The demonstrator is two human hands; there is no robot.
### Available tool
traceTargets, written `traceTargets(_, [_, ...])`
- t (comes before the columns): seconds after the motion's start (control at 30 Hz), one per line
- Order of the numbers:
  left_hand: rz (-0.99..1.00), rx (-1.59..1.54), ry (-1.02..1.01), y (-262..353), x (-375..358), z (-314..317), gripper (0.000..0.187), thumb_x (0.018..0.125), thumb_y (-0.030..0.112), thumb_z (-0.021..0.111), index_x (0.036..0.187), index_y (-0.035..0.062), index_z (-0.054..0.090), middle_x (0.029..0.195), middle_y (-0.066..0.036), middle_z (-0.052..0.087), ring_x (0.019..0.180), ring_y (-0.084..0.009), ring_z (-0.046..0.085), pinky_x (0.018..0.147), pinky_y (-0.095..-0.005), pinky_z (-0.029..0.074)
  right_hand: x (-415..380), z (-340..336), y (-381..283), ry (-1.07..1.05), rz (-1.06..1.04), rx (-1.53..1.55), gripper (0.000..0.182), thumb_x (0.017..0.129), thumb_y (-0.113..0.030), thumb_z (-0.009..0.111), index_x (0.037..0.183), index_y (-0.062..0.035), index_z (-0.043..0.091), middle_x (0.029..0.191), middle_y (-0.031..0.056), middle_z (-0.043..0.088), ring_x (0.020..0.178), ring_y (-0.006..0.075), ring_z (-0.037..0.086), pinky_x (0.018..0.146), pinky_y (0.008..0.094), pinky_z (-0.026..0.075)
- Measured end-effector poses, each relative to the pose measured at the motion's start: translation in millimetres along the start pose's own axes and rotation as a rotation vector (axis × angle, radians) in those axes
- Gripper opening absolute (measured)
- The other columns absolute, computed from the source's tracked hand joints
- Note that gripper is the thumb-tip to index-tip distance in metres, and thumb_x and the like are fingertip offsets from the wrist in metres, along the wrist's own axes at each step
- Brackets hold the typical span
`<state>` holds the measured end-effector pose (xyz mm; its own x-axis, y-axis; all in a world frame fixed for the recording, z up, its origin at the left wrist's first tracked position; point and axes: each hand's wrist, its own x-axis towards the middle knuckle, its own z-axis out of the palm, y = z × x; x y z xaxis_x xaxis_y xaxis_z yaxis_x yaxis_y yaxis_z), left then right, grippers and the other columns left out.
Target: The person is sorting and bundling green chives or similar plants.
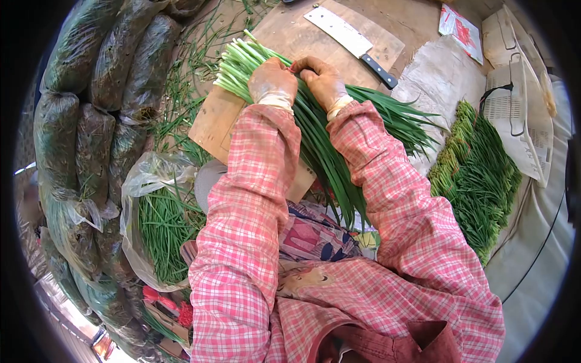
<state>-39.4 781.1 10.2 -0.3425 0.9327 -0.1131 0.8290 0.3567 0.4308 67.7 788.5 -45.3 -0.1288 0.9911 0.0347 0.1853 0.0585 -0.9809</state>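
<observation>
A large bunch of garlic chives point(315, 139), pale stems at the upper left and dark leaves fanning to the lower right, lies across a wooden board point(215, 124). My left hand point(272, 83) rests on top of the stems with its fingers closed. Close beside it, my right hand point(321, 80) is closed too, thumb and forefinger bent in a pinch. Between the fingertips shows a small bit of red tie point(290, 69); most of it is hidden. Behind the hands, a cleaver point(339, 30) with a black handle lies on the board.
Stacked plastic-wrapped bundles point(97, 139) line the left side. An open clear bag point(160, 236) holds loose green leaves. At the right lie bundled chives point(475, 175) on a pale sheet point(433, 75), near a white plastic crate point(514, 103). A red-and-white packet point(461, 33) is at the back.
</observation>
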Motion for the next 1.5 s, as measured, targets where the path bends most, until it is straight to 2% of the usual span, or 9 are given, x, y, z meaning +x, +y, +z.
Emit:
traceTargets(0.33, [0.050,-0.113,-0.016,-0.8,-10.5,-7.2,0.015,0.072,0.018,0.057,0.082,0.0066,0.060,0.083,-0.016,0.061,0.083,-0.0325,0.058,0.074,-0.0375,0.044,7.9,2.8,-5.4,0.016,0.230,0.142,0.021,0.065,-0.020,0.068,0.074,-0.0026,0.061,0.068,0.0074,0.060,0.065,0.0154,0.055,0.061,0.0269,0.044])
traceTargets(0.53, [0.988,0.051,0.029,-42.5,3.9,-20.0,0.062,0.071,0.041,0.061,0.121,0.0096,0.043,0.124,-0.010,0.045,0.117,-0.0264,0.037,0.099,-0.0382,0.025,3.7,4.6,-11.1,0.120,0.167,0.095,0.015,0.067,-0.012,0.065,0.073,-0.0008,0.058,0.065,0.0085,0.057,0.062,0.0152,0.053,0.058,0.0275,0.043])
traceTargets(0.87, [1.013,0.420,0.348,-71.6,35.8,37.9,0.055,0.069,0.042,0.055,0.119,0.0198,0.047,0.123,0.000,0.047,0.117,-0.0163,0.040,0.101,-0.0360,0.022,-42.2,39.6,-67.1,0.221,-0.697,-0.553,0.012,0.064,-0.004,0.061,0.068,-0.0006,0.050,0.061,0.0103,0.049,0.060,0.0230,0.051,0.048,0.0346,0.042])
traceTargets(1.0, [0.929,0.104,0.177,-49.6,21.3,13.2,0.054,0.073,0.050,0.055,0.113,0.0146,0.052,0.118,-0.006,0.051,0.114,-0.0228,0.043,0.099,-0.0386,0.024,-115.8,79.6,-112.5,-0.680,-0.414,-0.970,0.013,0.071,-0.013,0.055,0.079,-0.0028,0.053,0.069,0.0115,0.051,0.067,0.0255,0.052,0.059,0.0306,0.043])
traceTargets(1.07, [0.953,0.079,0.146,-43.1,19.2,4.7,0.051,0.074,0.048,0.056,0.110,0.0111,0.055,0.114,-0.009,0.053,0.111,-0.0259,0.045,0.098,-0.0403,0.025,-152.3,79.9,-143.3,-0.321,-0.778,-0.142,0.015,0.074,-0.015,0.054,0.084,-0.0032,0.055,0.071,0.0095,0.055,0.066,0.0221,0.054,0.059,0.0305,0.045])
traceTargets(1.13, [1.001,0.096,0.119,-43.1,18.5,-2.9,0.048,0.077,0.045,0.054,0.109,0.0096,0.055,0.112,-0.009,0.054,0.110,-0.0266,0.045,0.098,-0.0404,0.026,-163.8,73.5,-124.2,-0.149,-0.689,-0.282,0.014,0.076,-0.014,0.056,0.083,-0.0023,0.056,0.072,0.0094,0.056,0.065,0.0194,0.056,0.059,0.0303,0.046])
traceTargets(1.2, [1.019,0.099,0.060,-31.6,22.3,-9.7,0.042,0.080,0.042,0.050,0.102,0.0071,0.058,0.104,-0.011,0.058,0.109,-0.0288,0.045,0.097,-0.0408,0.026,-153.9,56.4,-86.8,-0.335,0.545,0.507,0.028,0.079,-0.023,0.061,0.097,-0.0031,0.054,0.095,0.0066,0.057,0.078,0.0145,0.056,0.064,0.0277,0.046])
traceTargets(1.27, [0.996,0.165,-0.075,-9.1,29.5,-19.8,0.043,0.082,0.043,0.047,0.099,0.0058,0.059,0.100,-0.013,0.059,0.108,-0.0300,0.045,0.097,-0.0408,0.026,-154.5,69.1,-51.1,-0.301,0.764,0.885,0.038,0.080,-0.030,0.060,0.108,-0.0052,0.051,0.102,0.0029,0.056,0.087,0.0145,0.055,0.073,0.0307,0.045])
traceTargets(1.5, [0.812,0.496,-0.732,34.1,51.6,14.5,0.061,0.083,0.054,0.036,0.094,-0.0005,0.061,0.097,-0.021,0.058,0.095,-0.0346,0.053,0.083,-0.0383,0.040,-107.6,98.4,-6.5,0.036,0.549,1.599,0.058,0.077,-0.040,0.059,0.123,-0.0079,0.041,0.127,0.0036,0.043,0.118,0.0188,0.036,0.102,0.0361,0.022])
